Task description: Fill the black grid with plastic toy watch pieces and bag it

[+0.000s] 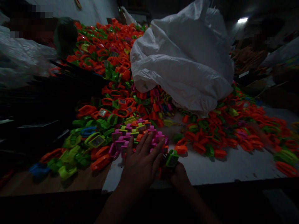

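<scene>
The left hand (pixel 140 161) is laid flat, fingers spread, over a small cluster of pink and yellow-green plastic pieces (pixel 137 132) at the near edge of the white tabletop (pixel 233 165), seemingly so that the cluster is kept gathered and steady. The right hand (pixel 178 174) is closed loosely around a green plastic piece (pixel 172 158), which is pinched just above the near edge, beside the left hand's fingertips; the exact grip is lost in shadow. The pieces are moulded, glossy and blocky, with squarish frames, and some carry small printed panels. A much larger heap of orange and green pieces (pixel 112 62) is banked up toward the far left corner, with another spread (pixel 233 130) toward the right edge. A crumpled white plastic sack (pixel 187 59), thin and creased, is slumped over the middle of the heap. Other people (pixel 252 46) are dimly seen at the far sides.
</scene>
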Action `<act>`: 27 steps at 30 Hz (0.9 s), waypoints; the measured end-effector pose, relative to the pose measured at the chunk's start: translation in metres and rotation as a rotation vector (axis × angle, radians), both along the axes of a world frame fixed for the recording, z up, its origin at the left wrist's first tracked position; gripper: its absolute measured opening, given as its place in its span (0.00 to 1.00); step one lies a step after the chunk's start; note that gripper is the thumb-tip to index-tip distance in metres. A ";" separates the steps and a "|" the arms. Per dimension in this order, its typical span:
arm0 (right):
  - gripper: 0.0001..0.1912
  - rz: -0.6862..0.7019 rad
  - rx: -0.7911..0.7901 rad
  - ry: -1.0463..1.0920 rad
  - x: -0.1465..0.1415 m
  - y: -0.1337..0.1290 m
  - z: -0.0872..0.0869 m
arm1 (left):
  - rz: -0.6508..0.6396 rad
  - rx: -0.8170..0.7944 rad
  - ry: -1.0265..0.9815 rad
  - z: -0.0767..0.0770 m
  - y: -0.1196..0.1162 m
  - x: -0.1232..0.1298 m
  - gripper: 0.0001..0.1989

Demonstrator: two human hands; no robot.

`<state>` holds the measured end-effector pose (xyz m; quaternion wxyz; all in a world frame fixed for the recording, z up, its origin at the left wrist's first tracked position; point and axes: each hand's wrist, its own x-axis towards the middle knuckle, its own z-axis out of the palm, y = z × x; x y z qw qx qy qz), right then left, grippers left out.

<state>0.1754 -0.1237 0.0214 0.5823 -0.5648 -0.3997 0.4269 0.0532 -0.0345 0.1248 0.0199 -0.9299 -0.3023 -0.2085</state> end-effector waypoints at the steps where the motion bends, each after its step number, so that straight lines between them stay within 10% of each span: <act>1: 0.14 0.031 0.029 -0.046 0.001 -0.002 0.001 | -0.001 0.001 0.001 0.000 0.000 -0.001 0.20; 15: 0.14 0.113 0.107 -0.481 -0.010 0.000 -0.006 | 0.015 -0.020 0.061 0.008 -0.002 0.002 0.25; 20: 0.10 0.279 0.064 -0.483 0.026 0.003 0.020 | 0.063 -0.068 0.040 0.010 -0.005 0.011 0.22; 27: 0.10 -0.216 -0.191 -1.185 0.123 0.101 0.055 | 0.058 -0.075 0.030 0.004 -0.002 0.008 0.21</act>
